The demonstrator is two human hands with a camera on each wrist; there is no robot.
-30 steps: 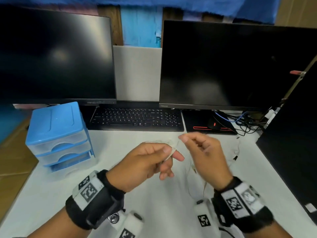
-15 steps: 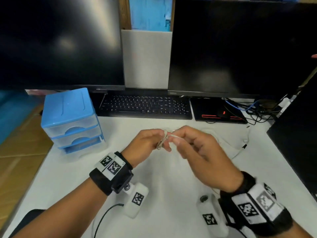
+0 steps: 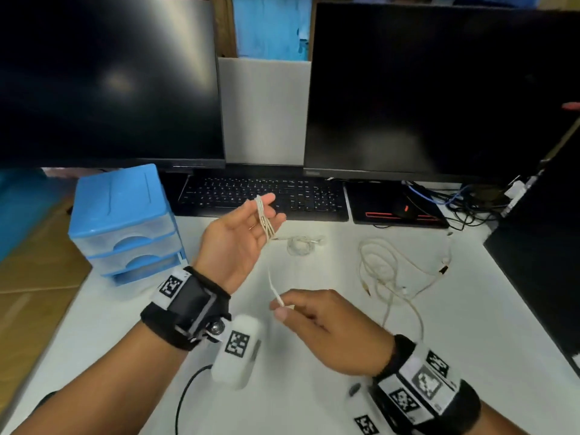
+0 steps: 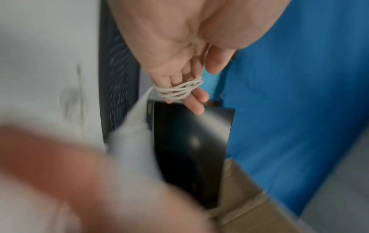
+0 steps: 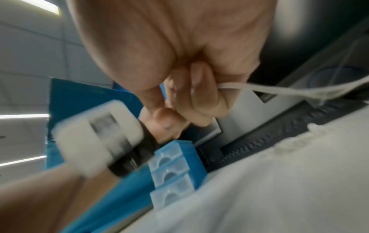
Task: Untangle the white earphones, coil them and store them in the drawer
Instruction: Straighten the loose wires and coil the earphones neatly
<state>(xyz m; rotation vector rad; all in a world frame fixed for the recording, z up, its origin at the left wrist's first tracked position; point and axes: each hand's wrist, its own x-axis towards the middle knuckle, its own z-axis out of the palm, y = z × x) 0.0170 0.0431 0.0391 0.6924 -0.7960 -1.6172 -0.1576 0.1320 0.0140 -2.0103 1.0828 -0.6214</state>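
Note:
The white earphone cable (image 3: 265, 221) is wound in several turns around the straight fingers of my left hand (image 3: 273, 209), which is held palm up above the desk. In the left wrist view the coil (image 4: 179, 90) sits across the fingers (image 4: 196, 102). One strand (image 3: 271, 277) runs down from the coil to my right hand (image 3: 280, 310), which pinches its end between thumb and forefinger. The right wrist view shows that cable (image 5: 279, 90) leaving the curled fingers (image 5: 201, 97). The blue drawer unit (image 3: 125, 221) with three drawers stands at the left.
A small loop of white cable (image 3: 301, 244) lies on the desk right of my left hand. A longer beige cable (image 3: 392, 271) sprawls farther right. A black keyboard (image 3: 263, 196), a mouse pad (image 3: 395, 208) and two dark monitors stand behind. A dark panel (image 3: 539, 277) borders the right edge.
The hands were together at the coil. My right hand has drawn back toward me with the cable's end, and my left hand has turned palm up with fingers stretched out.

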